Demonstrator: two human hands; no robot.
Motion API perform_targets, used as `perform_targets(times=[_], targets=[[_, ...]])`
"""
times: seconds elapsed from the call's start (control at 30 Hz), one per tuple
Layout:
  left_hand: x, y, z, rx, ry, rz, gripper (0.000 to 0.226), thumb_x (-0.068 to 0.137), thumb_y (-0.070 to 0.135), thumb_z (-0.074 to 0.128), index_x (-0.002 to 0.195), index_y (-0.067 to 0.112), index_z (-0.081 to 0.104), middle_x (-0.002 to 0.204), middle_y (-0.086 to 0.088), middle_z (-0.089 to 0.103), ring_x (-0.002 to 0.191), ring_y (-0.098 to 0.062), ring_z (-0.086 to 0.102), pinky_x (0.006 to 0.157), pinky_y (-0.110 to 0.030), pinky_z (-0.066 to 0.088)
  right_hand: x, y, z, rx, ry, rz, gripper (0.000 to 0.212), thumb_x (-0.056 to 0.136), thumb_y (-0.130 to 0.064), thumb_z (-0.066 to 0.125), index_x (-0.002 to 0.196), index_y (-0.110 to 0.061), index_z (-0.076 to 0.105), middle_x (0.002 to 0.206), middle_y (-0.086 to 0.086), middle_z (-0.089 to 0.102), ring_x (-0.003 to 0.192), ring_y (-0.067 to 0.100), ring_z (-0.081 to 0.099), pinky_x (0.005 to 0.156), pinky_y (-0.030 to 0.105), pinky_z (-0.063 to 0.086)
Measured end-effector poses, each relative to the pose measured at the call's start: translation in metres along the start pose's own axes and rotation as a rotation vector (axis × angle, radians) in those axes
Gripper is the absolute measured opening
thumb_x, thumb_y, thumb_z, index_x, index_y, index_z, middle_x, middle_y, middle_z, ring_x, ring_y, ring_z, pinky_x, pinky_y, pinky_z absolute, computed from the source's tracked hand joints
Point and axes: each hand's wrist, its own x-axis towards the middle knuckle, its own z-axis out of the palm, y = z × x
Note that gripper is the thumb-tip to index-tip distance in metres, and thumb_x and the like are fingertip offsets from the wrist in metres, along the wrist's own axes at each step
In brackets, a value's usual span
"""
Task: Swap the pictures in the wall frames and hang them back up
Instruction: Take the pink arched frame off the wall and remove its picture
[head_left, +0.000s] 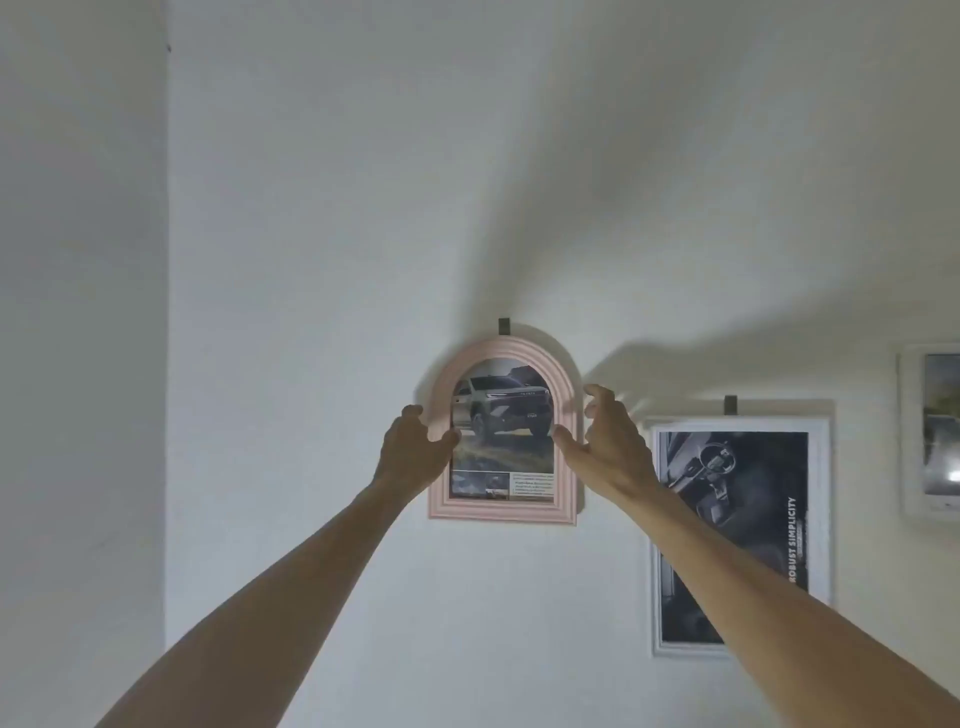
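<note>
Both hands (415, 452) (608, 441) masking pink frame's (501, 512) sides

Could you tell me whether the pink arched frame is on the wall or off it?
On the wall: the pink arched frame hangs below its dark hook.

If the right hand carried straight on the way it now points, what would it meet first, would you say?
Most likely the right edge of the pink arched frame: the right hand is spread beside it, thumb over its inner rim. Depth is unclear, so contact cannot be judged.
</note>
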Motion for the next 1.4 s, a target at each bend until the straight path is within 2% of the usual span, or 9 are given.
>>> perform_targets(times=[0.13,0.27,0.4,0.57,0.77,0.97,1.1,1.27,1.4], targets=[[0.007,-0.007,0.002,-0.158,0.016,-0.048,0.056,0.091,0.031,0.065,0.138,0.01,0.044,0.126,-0.01,0.062,0.113,-0.027,0.06,0.091,-0.034,0.048,0.006,0.002,0.015,0.089,0.032,-0.005,0.029,0.088,-0.025,0.067,0.109,-0.026,0.047,0.102,-0.004,0.063,0.096,0.018,0.062,0.081,0.039,0.052],[0.013,-0.011,0.0,-0.309,0.039,-0.064,0.036,0.089,0.02,0.067,0.123,0.011,0.06,0.103,-0.004,0.07,0.092,-0.022,0.065,0.082,-0.034,0.053,0.009,0.0,0.015,0.172,0.038,0.043,0.025,0.092,-0.015,0.062,0.112,-0.025,0.05,0.097,-0.002,0.064,0.088,0.017,0.064,0.08,0.035,0.054],[0.011,-0.014,-0.007,-0.357,0.032,-0.031,0.03,0.088,0.021,0.071,0.116,0.013,0.064,0.089,0.001,0.069,0.08,-0.012,0.063,0.067,-0.025,0.046,0.007,0.002,0.009,0.253,-0.002,0.074,0.03,0.095,-0.014,0.062,0.122,-0.021,0.049,0.101,-0.003,0.067,0.086,0.009,0.062,0.073,0.021,0.043],[0.006,-0.013,-0.016,-0.4,0.023,-0.025,0.03,0.085,0.022,0.075,0.113,0.014,0.066,0.087,-0.003,0.07,0.066,-0.016,0.059,0.064,-0.029,0.046,0.002,0.001,0.003,0.295,-0.014,0.087,0.038,0.096,-0.017,0.062,0.132,-0.019,0.048,0.104,-0.004,0.066,0.094,0.013,0.062,0.081,0.027,0.045],[-0.002,-0.002,-0.023,-0.429,0.003,-0.031,0.032,0.079,0.019,0.08,0.109,0.011,0.068,0.092,-0.003,0.072,0.092,-0.023,0.067,0.088,-0.044,0.055,-0.006,-0.001,-0.014,0.273,-0.017,0.087,0.039,0.097,-0.017,0.061,0.134,-0.018,0.047,0.105,-0.005,0.065,0.098,0.014,0.06,0.068,0.019,0.046],[-0.015,0.01,-0.018,-0.439,0.0,-0.031,0.027,0.078,0.019,0.081,0.101,0.015,0.069,0.093,-0.003,0.072,0.094,-0.025,0.068,0.089,-0.046,0.056,-0.015,0.009,-0.027,0.253,-0.011,0.077,0.042,0.096,-0.018,0.062,0.135,-0.017,0.046,0.099,-0.009,0.063,0.102,0.018,0.062,0.091,0.044,0.055],[-0.034,0.014,-0.009,-0.471,-0.058,-0.066,0.024,0.077,0.011,0.08,0.099,0.012,0.069,0.096,-0.008,0.073,0.094,-0.027,0.068,0.085,-0.043,0.055,-0.028,0.027,-0.031,0.252,-0.041,0.104,0.041,0.096,-0.017,0.063,0.133,-0.018,0.047,0.097,-0.011,0.062,0.102,0.018,0.062,0.092,0.047,0.055],[-0.069,0.019,0.014,-0.495,-0.154,-0.147,0.019,0.074,0.007,0.081,0.089,0.01,0.071,0.095,-0.01,0.075,0.098,-0.026,0.069,0.087,-0.043,0.058,-0.053,0.065,-0.037,0.261,-0.124,0.183,0.043,0.094,-0.017,0.064,0.133,-0.019,0.047,0.117,0.0,0.061,0.107,0.023,0.064,0.088,0.048,0.058],[-0.103,0.016,0.041,-0.45,-0.193,-0.166,0.016,0.073,0.006,0.08,0.086,0.01,0.072,0.094,-0.011,0.074,0.099,-0.029,0.069,0.088,-0.046,0.057,-0.083,0.098,-0.041,0.303,-0.188,0.265,0.045,0.092,-0.016,0.067,0.132,-0.019,0.048,0.112,-0.001,0.064,0.104,0.022,0.066,0.082,0.046,0.061]])
